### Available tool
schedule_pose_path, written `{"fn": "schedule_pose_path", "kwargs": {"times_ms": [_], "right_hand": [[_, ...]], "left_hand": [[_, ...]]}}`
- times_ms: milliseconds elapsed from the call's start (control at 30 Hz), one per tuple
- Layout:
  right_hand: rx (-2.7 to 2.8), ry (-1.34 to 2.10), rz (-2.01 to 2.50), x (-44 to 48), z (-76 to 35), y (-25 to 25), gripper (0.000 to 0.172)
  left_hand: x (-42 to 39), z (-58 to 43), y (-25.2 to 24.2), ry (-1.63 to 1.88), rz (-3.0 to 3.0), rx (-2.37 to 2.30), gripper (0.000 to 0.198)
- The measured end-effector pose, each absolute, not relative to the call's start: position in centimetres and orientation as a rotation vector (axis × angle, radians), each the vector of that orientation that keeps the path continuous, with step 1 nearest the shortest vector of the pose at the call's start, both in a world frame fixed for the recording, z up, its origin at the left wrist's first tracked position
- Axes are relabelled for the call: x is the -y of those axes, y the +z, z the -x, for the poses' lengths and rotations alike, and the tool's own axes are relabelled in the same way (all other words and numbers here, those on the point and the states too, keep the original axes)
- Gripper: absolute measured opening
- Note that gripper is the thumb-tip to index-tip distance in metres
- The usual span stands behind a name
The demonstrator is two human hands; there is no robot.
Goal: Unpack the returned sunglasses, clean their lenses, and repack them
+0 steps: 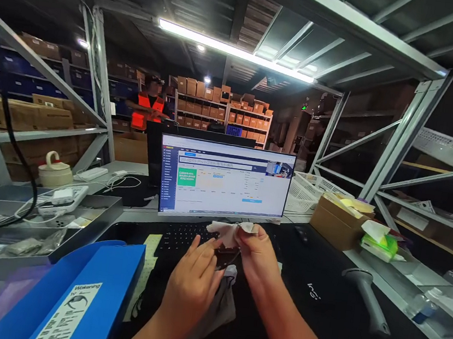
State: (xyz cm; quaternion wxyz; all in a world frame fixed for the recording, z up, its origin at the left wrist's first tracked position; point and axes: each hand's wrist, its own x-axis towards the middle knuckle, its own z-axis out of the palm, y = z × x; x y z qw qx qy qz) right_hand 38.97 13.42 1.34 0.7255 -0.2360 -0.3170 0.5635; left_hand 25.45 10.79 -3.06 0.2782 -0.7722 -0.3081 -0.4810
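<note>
My right hand [260, 250] is closed on a crumpled white tissue [229, 233], pinched between thumb and fingers in front of the monitor. Close beside it, my left hand [192, 281] is curled, its fingertips near the tissue's lower edge. A thin dark object [220, 266] shows at its thumb side, mostly hidden by the fingers; I cannot make out its kind. Below both hands a pale grey cloth or bag [226, 304] hangs or lies over the black mat. Left of my forearm stands an open blue box [109, 281] with a white label picturing glasses.
Behind my hands are a keyboard [179, 238] and a lit monitor [224, 191]. To the right lie a scanner [367, 299], a mouse [301, 233], a tissue pack [380, 243], a carton [333, 221] and a clear bottle [422, 304]. A person in an orange vest [147, 110] stands far back.
</note>
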Motion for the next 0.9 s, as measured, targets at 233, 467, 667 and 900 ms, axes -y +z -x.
{"fn": "schedule_pose_path", "kwargs": {"times_ms": [233,467,667,900], "right_hand": [[1.025,0.683,0.808,-10.8,-35.5,-2.6,0.033],[0.723,1.267,0.552,-12.7,-38.3,0.6,0.049],[0.766,1.087,0.616,-12.1,-37.1,-0.9,0.044],[0.95,0.977,0.732,-11.5,-35.8,-2.2,0.037]], "left_hand": [[-10.7,-24.0,-2.3,-1.247,1.999,0.936,0.014],[-10.2,-25.2,-2.4,-1.219,2.121,0.87,0.015],[-10.3,-25.0,-2.6,-1.182,2.118,0.943,0.015],[-10.6,-24.2,-2.1,-1.248,2.072,0.947,0.017]]}}
